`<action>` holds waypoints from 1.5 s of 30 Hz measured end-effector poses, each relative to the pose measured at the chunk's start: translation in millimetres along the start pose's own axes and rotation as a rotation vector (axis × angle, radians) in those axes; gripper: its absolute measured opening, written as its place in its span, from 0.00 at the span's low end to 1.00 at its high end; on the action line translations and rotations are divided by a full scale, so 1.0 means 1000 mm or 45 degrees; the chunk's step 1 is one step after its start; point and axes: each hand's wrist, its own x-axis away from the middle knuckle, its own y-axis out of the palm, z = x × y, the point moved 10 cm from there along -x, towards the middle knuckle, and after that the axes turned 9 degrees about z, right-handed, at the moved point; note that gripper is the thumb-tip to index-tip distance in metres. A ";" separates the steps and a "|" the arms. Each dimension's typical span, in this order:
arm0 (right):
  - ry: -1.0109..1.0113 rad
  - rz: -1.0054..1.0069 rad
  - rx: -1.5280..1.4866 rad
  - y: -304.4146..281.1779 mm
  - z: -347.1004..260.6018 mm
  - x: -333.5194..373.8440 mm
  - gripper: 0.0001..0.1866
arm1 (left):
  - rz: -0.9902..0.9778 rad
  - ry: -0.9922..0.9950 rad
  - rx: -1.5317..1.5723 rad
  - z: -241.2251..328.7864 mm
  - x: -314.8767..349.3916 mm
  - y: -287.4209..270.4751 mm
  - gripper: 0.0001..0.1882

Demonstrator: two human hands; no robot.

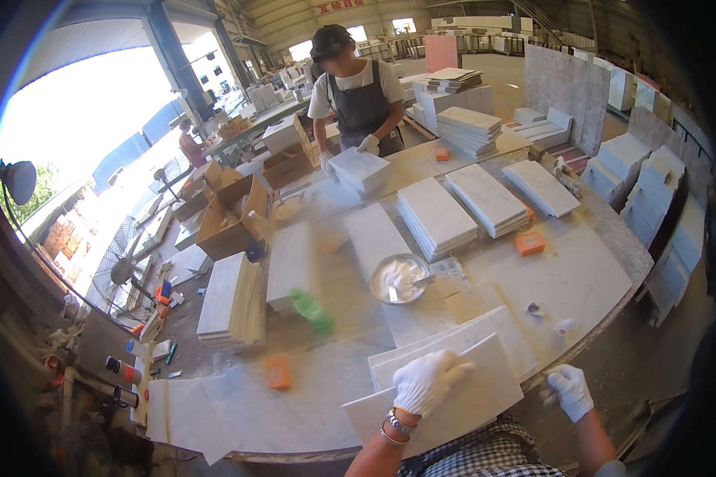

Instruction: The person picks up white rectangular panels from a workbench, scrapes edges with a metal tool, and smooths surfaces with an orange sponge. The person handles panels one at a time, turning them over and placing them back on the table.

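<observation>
A white marble tile [453, 401] lies aslant at the table's near edge, partly overhanging it. My left hand [429, 381], in a white knit glove, is on the tile with its fingers bent against the face. Beneath and behind that tile are further white tiles [398, 362]. Off the tile's right corner, past the table edge, is my right hand [571, 393], also gloved. Its fingers are curled closed; whatever is in them is hidden. Beyond the tiles stands a round metal bowl [383, 280] of white paste or powder with a scraper in it.
Stacks of white tiles [433, 215] stand across the table, with orange blocks [529, 243] among them. A green bottle [312, 310] is at the middle left, near an open cardboard box [235, 215]. Across the table a co-worker [358, 103] in gloves handles tiles [359, 168].
</observation>
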 end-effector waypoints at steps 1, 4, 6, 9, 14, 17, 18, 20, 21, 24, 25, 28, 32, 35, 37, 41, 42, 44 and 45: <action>0.114 -0.292 -0.094 0.031 0.010 0.019 0.25 | -0.003 0.005 0.005 -0.001 0.001 0.001 0.24; 0.320 -0.775 -0.024 0.104 0.040 0.055 0.36 | -0.017 0.064 -0.036 -0.002 0.000 0.007 0.22; 0.358 -0.897 -0.093 0.143 0.049 0.066 0.39 | -0.083 0.138 -0.125 -0.004 -0.001 0.017 0.19; 0.348 -0.966 -0.272 0.187 0.048 0.072 0.35 | -0.025 0.132 0.041 -0.012 -0.004 0.020 0.27; 0.511 -0.924 -0.696 0.212 0.044 0.082 0.25 | -0.040 0.280 0.087 -0.005 -0.006 0.020 0.26; 0.401 -0.939 -0.617 0.208 0.039 0.092 0.24 | -0.122 0.451 -0.012 0.020 -0.007 0.017 0.17; 0.372 -0.959 -0.625 0.207 0.035 0.098 0.23 | -0.182 0.511 -0.115 0.030 -0.006 0.020 0.14; 0.407 -0.883 -0.707 0.203 0.033 0.101 0.25 | -0.221 0.479 -0.099 0.051 -0.015 0.019 0.16; 0.402 -0.852 -0.768 0.203 0.029 0.102 0.26 | -0.211 0.479 -0.115 0.063 -0.024 0.017 0.17; 0.319 -0.780 -0.908 0.200 0.013 0.103 0.28 | -0.246 0.637 -0.185 0.103 -0.040 0.023 0.21; 0.269 -0.752 -0.944 0.198 0.006 0.101 0.28 | -0.239 0.644 -0.191 0.112 -0.045 0.026 0.21; 0.186 -0.618 -0.975 0.189 -0.003 0.094 0.27 | -0.179 0.706 -0.195 0.132 -0.056 0.042 0.20; 0.176 -0.490 -0.890 0.180 0.003 0.090 0.33 | -0.068 0.818 -0.164 0.142 -0.057 0.062 0.17; 0.249 -0.443 -0.861 0.181 0.014 0.090 0.31 | -0.036 0.836 -0.041 0.140 -0.053 0.067 0.16; 0.220 -0.462 -0.853 0.180 0.015 0.089 0.32 | 0.025 0.825 0.039 0.136 -0.051 0.063 0.15; 0.393 -0.538 -0.625 0.168 0.032 0.085 0.29 | 0.261 0.817 0.108 0.121 -0.048 0.044 0.17; 0.507 -0.633 -0.487 0.162 0.038 0.090 0.28 | 0.357 0.841 0.116 0.117 -0.046 0.036 0.19; 0.588 -0.821 -0.045 0.154 0.048 0.101 0.27 | 0.378 0.792 0.102 0.104 -0.050 0.034 0.20; 0.551 -0.909 0.262 0.145 0.049 0.109 0.26 | 0.330 0.730 0.038 0.097 -0.055 0.038 0.21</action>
